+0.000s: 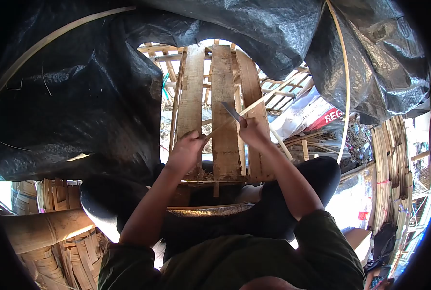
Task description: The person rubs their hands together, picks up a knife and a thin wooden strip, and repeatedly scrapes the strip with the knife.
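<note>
A long thin pale strip (260, 102), like split bamboo, slants up to the right over upright wooden planks. Around its lower end the fingers of my left hand (190, 146) are closed. My right hand (255, 132) grips a knife (231, 111) whose blade points up and to the left, crossing the strip. The knife's handle is mostly hidden in that hand. Behind both hands stands the middle plank (223, 87), with another plank (192, 82) to its left.
Black plastic sheeting (94, 96) hangs at the left and along the top. A white and red sack (317, 113) lies at the right, above a heap of sticks. Bundled bamboo strips (389, 169) stand at far right; a thick bamboo pole (51, 228) is lower left.
</note>
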A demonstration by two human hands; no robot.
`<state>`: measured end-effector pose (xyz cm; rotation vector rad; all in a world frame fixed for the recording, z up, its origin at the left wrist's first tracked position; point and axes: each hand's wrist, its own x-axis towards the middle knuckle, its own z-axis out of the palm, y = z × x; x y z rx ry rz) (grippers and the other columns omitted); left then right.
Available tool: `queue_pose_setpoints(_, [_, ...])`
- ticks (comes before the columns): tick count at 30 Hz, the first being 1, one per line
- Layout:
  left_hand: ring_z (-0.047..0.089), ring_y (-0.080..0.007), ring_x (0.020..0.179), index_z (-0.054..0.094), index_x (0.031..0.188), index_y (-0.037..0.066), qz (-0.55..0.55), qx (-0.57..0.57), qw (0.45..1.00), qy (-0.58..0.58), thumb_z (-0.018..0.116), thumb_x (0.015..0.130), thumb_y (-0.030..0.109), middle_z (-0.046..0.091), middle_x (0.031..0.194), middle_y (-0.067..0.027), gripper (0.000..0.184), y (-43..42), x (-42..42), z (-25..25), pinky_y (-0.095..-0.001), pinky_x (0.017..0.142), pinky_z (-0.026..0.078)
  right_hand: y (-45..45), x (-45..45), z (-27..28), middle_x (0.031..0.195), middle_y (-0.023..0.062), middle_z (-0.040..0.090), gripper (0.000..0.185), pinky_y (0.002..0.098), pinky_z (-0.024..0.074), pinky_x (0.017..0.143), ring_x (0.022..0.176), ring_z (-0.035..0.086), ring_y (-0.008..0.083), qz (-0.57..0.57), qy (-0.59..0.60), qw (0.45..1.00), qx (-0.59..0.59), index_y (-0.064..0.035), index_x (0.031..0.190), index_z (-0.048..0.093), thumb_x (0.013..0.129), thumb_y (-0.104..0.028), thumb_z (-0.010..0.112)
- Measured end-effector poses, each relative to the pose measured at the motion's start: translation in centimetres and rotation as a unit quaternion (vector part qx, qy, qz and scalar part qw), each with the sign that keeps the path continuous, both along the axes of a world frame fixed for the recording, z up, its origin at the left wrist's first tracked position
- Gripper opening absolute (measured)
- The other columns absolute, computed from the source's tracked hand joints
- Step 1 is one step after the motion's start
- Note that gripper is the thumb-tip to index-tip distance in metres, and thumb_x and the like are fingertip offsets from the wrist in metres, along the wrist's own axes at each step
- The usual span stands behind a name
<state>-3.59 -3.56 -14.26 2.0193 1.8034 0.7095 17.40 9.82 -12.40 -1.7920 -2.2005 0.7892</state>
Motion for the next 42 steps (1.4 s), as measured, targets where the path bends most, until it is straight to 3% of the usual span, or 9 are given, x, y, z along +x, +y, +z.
queue_pose_setpoints(5, [0.061, -0.0362, 0.093, 0.068, 0.099, 0.001, 0.001, 0.009, 1.0, 0.014, 0.058, 0.094, 0.011, 0.057, 0.091, -0.0175, 0.015, 0.1, 0.2, -0.5, -0.0459, 0.082, 0.051, 3.2, 1.2, -1.1, 0.075, 0.0298, 0.067, 0.048, 0.0501, 0.0527, 0.061, 0.071, 0.069, 0.0424, -0.058, 0.029, 0.998, 0.005, 0.0091, 0.094, 0.066, 0.101, -0.034, 0.047])
queue_pose_setpoints(9, [0.062, -0.0355, 0.093, 0.068, 0.1, 0.001, -0.006, 0.027, 0.999, 0.023, 0.058, 0.095, 0.012, 0.058, 0.092, -0.0171, 0.016, 0.2, 0.1, -0.4, -0.0461, 0.083, 0.051, 0.9, 0.2, -3.1, 0.069, 0.0264, 0.066, 0.052, 0.0502, 0.053, 0.059, 0.068, 0.069, 0.0385, 0.055, -0.019, 0.997, 0.06, 0.0056, 0.087, 0.067, 0.103, -0.039, 0.046])
queue_pose_setpoints(11, [0.062, -0.0353, 0.093, 0.069, 0.099, 0.001, -0.002, 0.019, 1.0, 0.023, 0.057, 0.095, 0.012, 0.058, 0.092, -0.017, 0.016, 0.3, 0.2, -0.1, -0.0461, 0.083, 0.051, 4.1, 1.5, -2.0, 0.069, 0.0254, 0.066, 0.053, 0.0477, 0.0538, 0.055, 0.064, 0.069, 0.039, 0.039, -0.011, 0.998, -0.04, 0.0056, 0.086, 0.068, 0.104, -0.038, 0.044])
queue_pose_setpoints(13, [0.062, -0.0351, 0.093, 0.069, 0.099, 0.001, 0.003, 0.005, 1.0, 0.023, 0.057, 0.095, 0.012, 0.058, 0.091, -0.0168, 0.016, 0.1, 0.4, -0.1, -0.0462, 0.083, 0.051, 5.9, 2.0, -2.6, 0.066, 0.0236, 0.065, 0.05, 0.0477, 0.0505, 0.048, 0.057, 0.067, 0.0364, -0.04, -0.035, 0.998, 0.04, 0.0049, 0.084, 0.066, 0.104, -0.035, 0.043])
queue_pose_setpoints(17, [0.062, -0.0344, 0.089, 0.068, 0.094, 0.002, -0.003, 0.056, 0.998, 0.028, 0.061, 0.094, 0.014, 0.057, 0.088, -0.0152, 0.014, 0.0, 0.2, -0.8, -0.0451, 0.079, 0.051, -0.8, -1.0, -1.7, 0.071, 0.0249, 0.066, 0.049, 0.0458, 0.0498, 0.053, 0.063, 0.068, 0.0341, -0.03, -0.001, 0.999, -0.01, 0.0058, 0.094, 0.064, 0.104, -0.038, 0.044])
queue_pose_setpoints(29, [0.062, -0.0344, 0.084, 0.069, 0.092, 0.004, 0.013, 0.051, 0.998, 0.039, 0.068, 0.089, 0.015, 0.057, 0.084, -0.0136, 0.012, -0.3, -0.1, 1.5, -0.0433, 0.074, 0.051, -1.9, -1.6, -0.1, 0.085, 0.0339, 0.065, 0.047, 0.0567, 0.0508, 0.078, 0.085, 0.064, 0.0524, 0.028, 0.037, 0.999, -0.018, 0.0079, 0.09, 0.067, 0.102, -0.033, 0.046])
queue_pose_setpoints(36, [0.063, -0.0356, 0.082, 0.069, 0.089, 0.004, 0.045, -0.025, 0.998, 0.029, 0.07, 0.088, 0.019, 0.061, 0.086, -0.0139, 0.015, -2.8, -2.0, 3.3, -0.0451, 0.072, 0.05, -1.5, -1.0, 0.4, 0.081, 0.0327, 0.065, 0.049, 0.0549, 0.0523, 0.074, 0.082, 0.066, 0.051, 0.027, 0.052, 0.998, -0.034, 0.0086, 0.091, 0.066, 0.102, -0.035, 0.046])
queue_pose_setpoints(38, [0.063, -0.0355, 0.08, 0.069, 0.09, 0.004, 0.027, -0.019, 0.999, 0.021, 0.07, 0.088, 0.02, 0.061, 0.085, -0.0132, 0.016, -2.8, -1.9, 2.2, -0.0451, 0.071, 0.051, 1.5, 0.2, 0.5, 0.077, 0.0309, 0.066, 0.051, 0.0529, 0.0535, 0.067, 0.077, 0.068, 0.0479, 0.054, 0.031, 0.985, -0.161, 0.0084, 0.089, 0.067, 0.103, -0.035, 0.045])
queue_pose_setpoints(42, [0.062, -0.033, 0.075, 0.068, 0.092, 0.005, 0.003, 0.096, 0.995, 0.013, 0.071, 0.087, 0.014, 0.059, 0.083, -0.0104, 0.011, -1.5, -0.5, 0.2, -0.0428, 0.066, 0.052, 4.3, 1.8, -2.2, 0.076, 0.0294, 0.067, 0.046, 0.0513, 0.0552, 0.063, 0.073, 0.069, 0.0454, -0.071, 0.032, 0.997, -0.003, 0.0071, 0.093, 0.067, 0.103, -0.032, 0.044])
